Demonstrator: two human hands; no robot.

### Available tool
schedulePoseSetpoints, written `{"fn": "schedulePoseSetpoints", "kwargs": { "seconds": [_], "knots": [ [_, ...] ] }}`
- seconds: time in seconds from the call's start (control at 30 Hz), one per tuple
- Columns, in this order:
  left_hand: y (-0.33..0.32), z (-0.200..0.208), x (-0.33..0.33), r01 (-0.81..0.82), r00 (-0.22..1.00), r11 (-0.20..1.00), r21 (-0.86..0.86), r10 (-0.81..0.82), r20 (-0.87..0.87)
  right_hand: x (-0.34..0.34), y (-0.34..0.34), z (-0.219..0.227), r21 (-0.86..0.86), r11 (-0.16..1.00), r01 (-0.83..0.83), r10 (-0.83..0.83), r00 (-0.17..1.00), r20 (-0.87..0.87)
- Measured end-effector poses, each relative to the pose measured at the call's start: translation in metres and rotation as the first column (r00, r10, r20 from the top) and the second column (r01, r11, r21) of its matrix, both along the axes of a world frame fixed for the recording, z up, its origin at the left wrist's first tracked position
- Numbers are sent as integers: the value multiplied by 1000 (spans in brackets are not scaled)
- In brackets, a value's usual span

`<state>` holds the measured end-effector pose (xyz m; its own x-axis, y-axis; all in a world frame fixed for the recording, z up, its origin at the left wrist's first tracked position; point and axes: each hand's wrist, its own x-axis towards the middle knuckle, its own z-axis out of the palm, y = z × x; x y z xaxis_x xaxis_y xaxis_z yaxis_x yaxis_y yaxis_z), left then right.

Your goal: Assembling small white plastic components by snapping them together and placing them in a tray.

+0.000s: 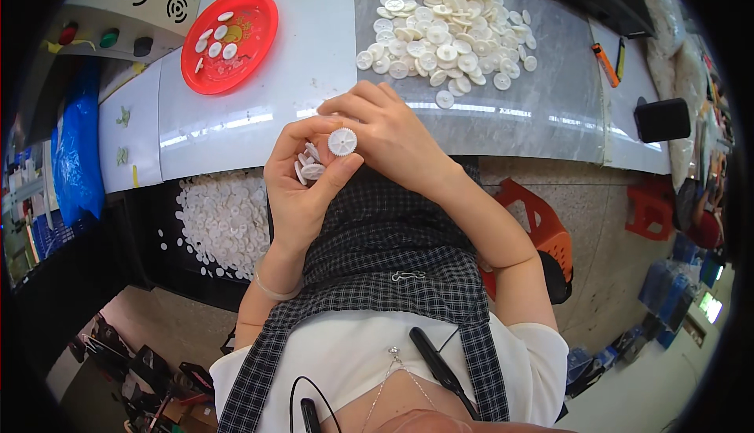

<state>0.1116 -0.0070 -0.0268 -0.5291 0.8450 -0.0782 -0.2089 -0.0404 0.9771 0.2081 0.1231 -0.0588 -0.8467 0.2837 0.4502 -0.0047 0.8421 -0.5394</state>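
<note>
A white plastic gear (342,142) is pinched between the thumb and forefinger of my left hand (292,189), its toothed face turned up. Several more white gears (312,170) are cupped in the same palm. My right hand (397,138) meets the left just beyond the pinched gear, with its fingers bent over toward the left forefinger. Its thumb and fingertips are partly hidden, so whatever they grip does not show. Both hands are over the table's near edge, in front of my checked apron (377,252).
A large heap of white gears (448,32) covers the table's far middle. Several lie in a red plate (267,40) at far left. Below the left edge, a black bin (149,236) holds many more. Orange and yellow cutters (605,65) lie at right; an orange stool (542,236) stands below.
</note>
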Motion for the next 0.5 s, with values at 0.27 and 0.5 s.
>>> {"fn": "schedulePoseSetpoints", "kwargs": {
  "seconds": [0.27,0.5],
  "knots": [
    [6,-5,-6,73,814,974,212,-181,552,30,4,17,-394,906,152,-256,940,-225],
    [19,-3,7,286,867,957,43,-278,413,55,-3,22,-124,984,127,-163,924,-347]
  ]
}}
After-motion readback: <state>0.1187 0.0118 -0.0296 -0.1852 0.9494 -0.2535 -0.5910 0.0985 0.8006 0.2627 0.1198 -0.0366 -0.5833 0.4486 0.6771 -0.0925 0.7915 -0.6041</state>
